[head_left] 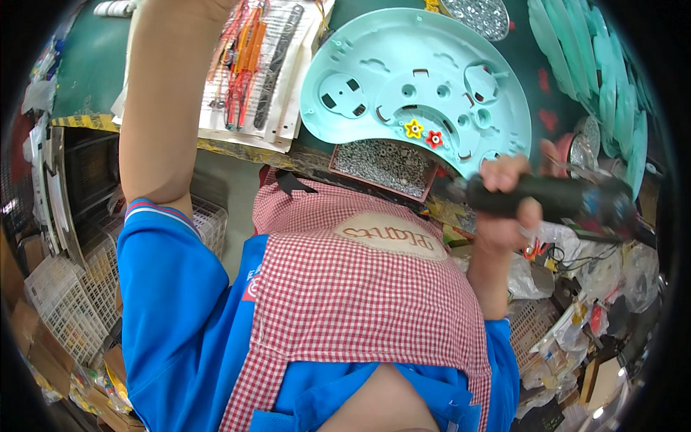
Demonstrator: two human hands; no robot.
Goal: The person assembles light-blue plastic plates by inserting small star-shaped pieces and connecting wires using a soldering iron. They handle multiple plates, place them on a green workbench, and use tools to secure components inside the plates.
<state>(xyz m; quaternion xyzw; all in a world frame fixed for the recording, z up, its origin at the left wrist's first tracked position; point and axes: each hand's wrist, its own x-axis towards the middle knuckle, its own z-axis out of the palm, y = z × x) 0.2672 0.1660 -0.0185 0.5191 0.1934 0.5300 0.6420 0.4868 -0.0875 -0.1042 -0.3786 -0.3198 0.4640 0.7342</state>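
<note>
My right hand [504, 223] is closed around a black electric screwdriver [561, 198], blurred by motion and held roughly level at the table's front edge. Beside its tip lies a pale turquoise, curved plastic shell [345, 68], its inner side with posts and slots facing up. On the shell sit a yellow star-shaped piece [413, 129] and a red star-shaped piece [434, 139]. My left forearm [162, 93] reaches past the top edge of the view; only the base of that hand shows, its fingers cut off.
Orange and red wired parts [247, 57] lie on printed sheets [209, 108]. Small screws fill a tray [381, 165] below the shell and a round dish [479, 14] behind it. More turquoise shells [604, 79] stack at right. White plastic baskets [68, 302] stand low at left.
</note>
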